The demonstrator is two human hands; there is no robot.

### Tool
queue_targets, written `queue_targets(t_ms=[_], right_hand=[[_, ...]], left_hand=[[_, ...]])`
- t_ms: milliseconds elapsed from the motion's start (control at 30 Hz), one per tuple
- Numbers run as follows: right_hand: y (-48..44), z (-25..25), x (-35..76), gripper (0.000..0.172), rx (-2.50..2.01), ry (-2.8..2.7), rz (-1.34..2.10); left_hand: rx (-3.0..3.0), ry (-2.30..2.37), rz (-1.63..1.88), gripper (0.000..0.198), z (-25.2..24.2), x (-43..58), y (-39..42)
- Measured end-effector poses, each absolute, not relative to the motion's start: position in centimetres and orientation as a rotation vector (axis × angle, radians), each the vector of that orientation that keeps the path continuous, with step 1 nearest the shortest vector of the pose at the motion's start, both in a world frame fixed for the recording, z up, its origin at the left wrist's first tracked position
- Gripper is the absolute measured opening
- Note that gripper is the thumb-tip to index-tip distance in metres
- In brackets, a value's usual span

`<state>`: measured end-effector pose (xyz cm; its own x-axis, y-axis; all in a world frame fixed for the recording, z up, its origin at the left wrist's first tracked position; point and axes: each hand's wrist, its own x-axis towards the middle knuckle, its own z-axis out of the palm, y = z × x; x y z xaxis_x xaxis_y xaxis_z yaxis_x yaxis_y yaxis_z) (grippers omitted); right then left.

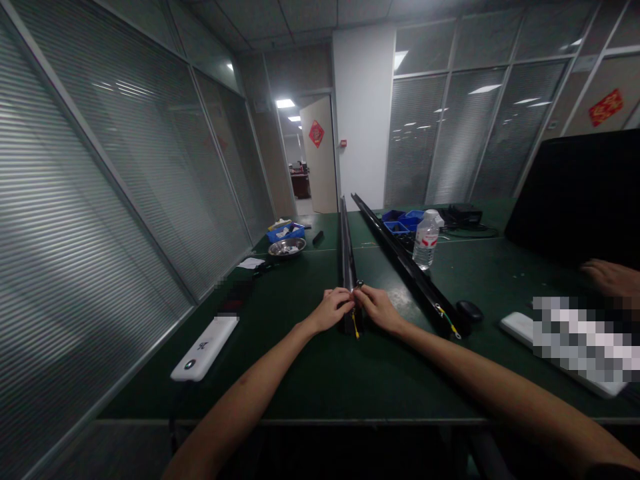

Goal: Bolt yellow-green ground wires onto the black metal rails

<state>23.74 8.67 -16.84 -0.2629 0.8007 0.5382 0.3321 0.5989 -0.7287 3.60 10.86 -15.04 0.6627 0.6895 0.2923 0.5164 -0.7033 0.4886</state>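
Two long black rails lie on the green table. At the near end of the left rail [347, 257], my left hand [332, 309] is closed, its fingertips pressed together over the rail; what they pinch is too small to make out. My right hand [379, 309] meets it from the other side, fingers closed round a small dark piece at the rail. Between the hands a short yellow wire [356, 325] with a terminal hangs over the rail end. The right rail [400, 259] lies apart, with a yellow-green wire [449, 321] at its near end.
A water bottle [426, 241] stands beside the right rail. Behind are blue bins [396, 228]; at back left, a metal bowl [287, 247] and blue tray [285, 233]. White devices [205, 350] lie at both sides. Another person's hand [613, 277] is at the right edge.
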Motion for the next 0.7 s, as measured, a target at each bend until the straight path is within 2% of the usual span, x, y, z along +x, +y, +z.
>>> queue_targets(t_ms=[400, 700], right_hand=[[9.4, -17.6, 23.9, 0.045, -0.901, -1.857, 0.633], [8.6, -16.6, 23.6, 0.04, -0.905, -1.849, 0.589]], left_hand=[[2.519, 0.956, 0.673, 0.018, -15.5, 3.6, 11.2], [2.526, 0.97, 0.688, 0.019, -15.4, 3.6, 11.1]])
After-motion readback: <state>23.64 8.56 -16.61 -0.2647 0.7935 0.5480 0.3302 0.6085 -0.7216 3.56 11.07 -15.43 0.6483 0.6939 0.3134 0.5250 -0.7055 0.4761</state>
